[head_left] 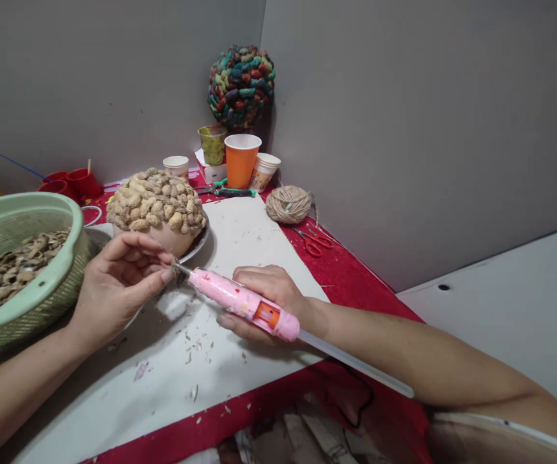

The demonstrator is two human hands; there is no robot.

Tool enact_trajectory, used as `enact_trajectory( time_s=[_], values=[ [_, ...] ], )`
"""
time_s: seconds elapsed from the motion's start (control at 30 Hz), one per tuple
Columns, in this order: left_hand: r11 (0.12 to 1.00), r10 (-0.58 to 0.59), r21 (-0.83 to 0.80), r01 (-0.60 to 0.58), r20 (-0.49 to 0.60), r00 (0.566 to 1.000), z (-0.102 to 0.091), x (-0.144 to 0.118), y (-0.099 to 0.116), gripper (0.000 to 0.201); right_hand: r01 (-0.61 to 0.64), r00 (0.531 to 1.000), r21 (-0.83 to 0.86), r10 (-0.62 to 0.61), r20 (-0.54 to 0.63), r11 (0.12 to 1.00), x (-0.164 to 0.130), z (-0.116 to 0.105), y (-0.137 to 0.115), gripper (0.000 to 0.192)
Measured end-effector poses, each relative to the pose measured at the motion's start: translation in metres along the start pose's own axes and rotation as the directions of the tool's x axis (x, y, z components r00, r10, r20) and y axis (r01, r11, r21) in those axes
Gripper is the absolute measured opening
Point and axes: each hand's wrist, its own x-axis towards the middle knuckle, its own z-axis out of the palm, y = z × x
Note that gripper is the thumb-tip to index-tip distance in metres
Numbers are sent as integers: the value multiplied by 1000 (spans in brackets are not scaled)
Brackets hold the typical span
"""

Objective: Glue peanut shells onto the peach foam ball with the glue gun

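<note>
While the right hand (271, 290) is wrapping its fingers around a pink glue gun (225, 293), the left hand (118, 280) is pinching a small dark piece (178, 276) between thumb and fingertips, right at the nozzle, too indistinct for naming. A long translucent glue stick (360, 366) is jutting from the gun's back end, slanting down beneath the right forearm. Just beyond the left hand, a rounded form (155, 203) is sitting in a metal dish (203, 243), its upper part wearing a crust of peanut shells while its smooth lower band is showing bare. To the left, a green basket (51, 283) is holding loose shells (17, 267), and shell crumbs are lying scattered across the white sheet (239, 232) under the gun. Farther back, a ball of twine (288, 204) is resting near red-handled scissors (313, 245) on the red cloth (375, 283), and an orange cup (242, 162) is standing before a multicoloured ball (242, 87).
</note>
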Motion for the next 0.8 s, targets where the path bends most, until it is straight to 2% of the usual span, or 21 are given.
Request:
enact_trajectory(
  time_s=[0.2, 0.53, 0.8],
  values=[
    [992, 114, 42, -115, 36, 993, -3, 2, -9, 30, 32, 999, 2, -32, -14, 999, 0, 1, 1, 37],
    [981, 156, 106, -161, 49, 987, -3, 2, -10, 31, 6, 1000, 19, -5, -20, 1000, 0, 1, 0, 37],
    [985, 140, 98, -143, 39, 989, -4, 0, -7, 31, 2, 1000, 13, -2, -19, 1000, 2, 1, -2, 40]
  ],
)
